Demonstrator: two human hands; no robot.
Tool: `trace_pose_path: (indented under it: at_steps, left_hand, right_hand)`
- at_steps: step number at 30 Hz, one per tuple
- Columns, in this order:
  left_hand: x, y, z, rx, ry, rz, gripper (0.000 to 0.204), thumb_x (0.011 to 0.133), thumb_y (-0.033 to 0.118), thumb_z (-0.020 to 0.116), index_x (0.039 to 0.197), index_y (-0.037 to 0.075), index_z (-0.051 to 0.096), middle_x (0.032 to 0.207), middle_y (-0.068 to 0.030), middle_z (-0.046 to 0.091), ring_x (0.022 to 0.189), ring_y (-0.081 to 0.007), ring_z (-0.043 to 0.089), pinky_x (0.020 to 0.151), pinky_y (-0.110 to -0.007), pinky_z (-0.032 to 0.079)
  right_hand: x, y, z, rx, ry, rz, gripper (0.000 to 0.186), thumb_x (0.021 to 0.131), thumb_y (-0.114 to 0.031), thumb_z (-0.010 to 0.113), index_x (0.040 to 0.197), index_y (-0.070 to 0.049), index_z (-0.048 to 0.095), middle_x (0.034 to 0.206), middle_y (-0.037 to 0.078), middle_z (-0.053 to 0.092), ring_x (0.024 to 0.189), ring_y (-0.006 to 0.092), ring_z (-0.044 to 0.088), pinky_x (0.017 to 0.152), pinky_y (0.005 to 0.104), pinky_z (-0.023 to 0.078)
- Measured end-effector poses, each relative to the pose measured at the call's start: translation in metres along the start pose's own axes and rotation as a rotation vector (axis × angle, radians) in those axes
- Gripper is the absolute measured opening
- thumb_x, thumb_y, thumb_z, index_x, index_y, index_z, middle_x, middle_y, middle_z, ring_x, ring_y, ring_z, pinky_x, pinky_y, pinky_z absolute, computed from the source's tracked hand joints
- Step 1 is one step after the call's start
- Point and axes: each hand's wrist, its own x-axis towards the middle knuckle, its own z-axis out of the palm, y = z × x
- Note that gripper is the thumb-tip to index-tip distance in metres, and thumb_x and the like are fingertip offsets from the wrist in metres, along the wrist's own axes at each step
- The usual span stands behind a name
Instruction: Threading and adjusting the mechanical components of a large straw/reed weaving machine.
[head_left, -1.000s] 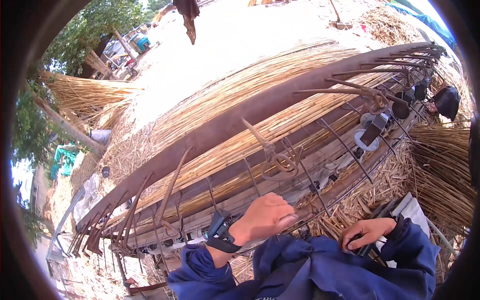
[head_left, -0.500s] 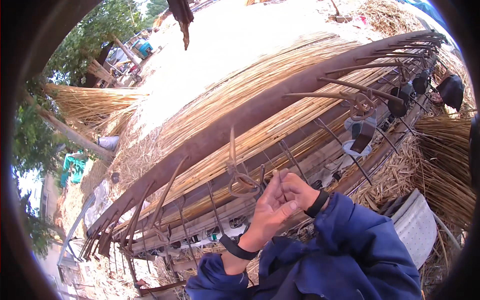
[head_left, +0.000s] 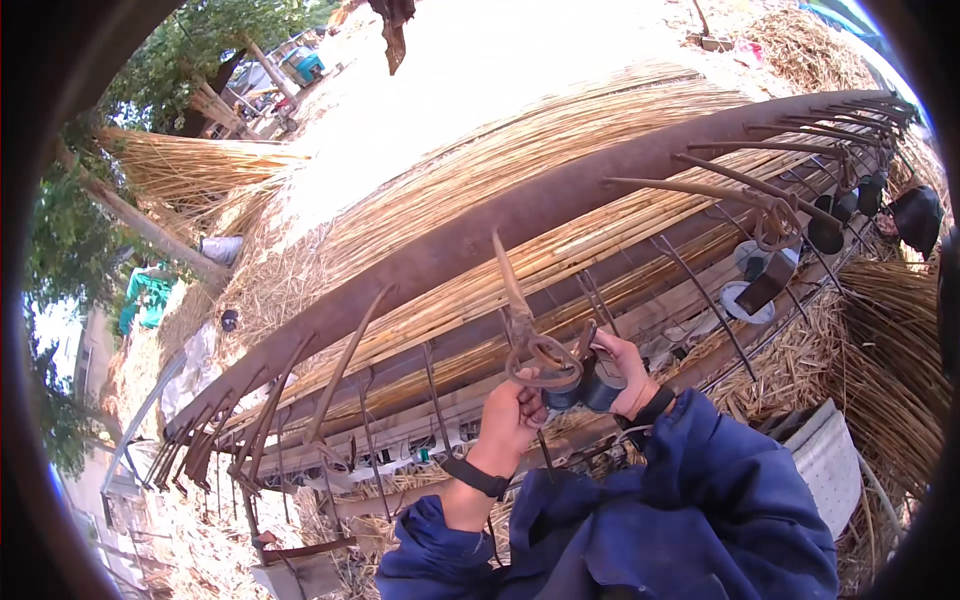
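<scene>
My right hand [head_left: 626,372] is closed on a dark rounded piece [head_left: 600,393], thumb and fingers near its top; its exact kind is unclear. Right beside it, my left hand [head_left: 514,410] has curled fingers below the loop handles of rusty scissors [head_left: 540,352]. Whatever those fingers hold is hidden. The scissors point up toward a long rusty beam [head_left: 450,238]. Long straw-coloured reeds [head_left: 470,305] lie along both sides of that beam, with thin dark rods crossing the lower edge.
Rusty hooks or prongs [head_left: 350,350] line the beam. Toward the right hang more scissors [head_left: 772,225], dark pieces [head_left: 915,215] and a rusty block [head_left: 765,290]. A reed bundle [head_left: 890,370] lies at right, above a pale curved sheet [head_left: 825,470]. Another bundle [head_left: 190,165] leans by trees.
My hands, which were together at the fingertips, have moved apart. A dark rounded piece now shows between them, in my right hand. The view has shifted slightly.
</scene>
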Motion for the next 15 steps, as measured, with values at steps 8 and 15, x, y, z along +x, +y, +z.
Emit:
trace_pose_path:
  at_steps: [8,15]
  left_hand:
    - [-0.070,0.011,0.048,0.183,-0.533,-0.069,0.029,0.084,0.014,0.060,0.107,-0.002,0.055,0.078,-0.0042,0.056,0.076,-0.0173,0.055,0.076,-0.028,0.044]
    - [-0.009,0.023,0.077,0.058,-0.650,-0.289,0.044,0.082,0.012,0.061,0.120,-0.006,0.047,0.096,-0.0078,0.058,0.088,-0.0161,0.053,0.080,-0.030,0.044]
  right_hand:
    - [-0.063,-0.034,0.006,0.010,-0.508,0.342,0.023,0.087,-0.021,0.052,0.093,0.002,0.052,0.109,0.018,0.054,0.106,0.0257,0.051,0.091,0.0388,0.042]
    - [-0.113,-0.022,-0.013,-0.457,-0.632,0.179,0.025,0.085,-0.021,0.058,0.096,0.002,0.056,0.101,0.009,0.058,0.101,0.0187,0.051,0.091,0.0312,0.037]
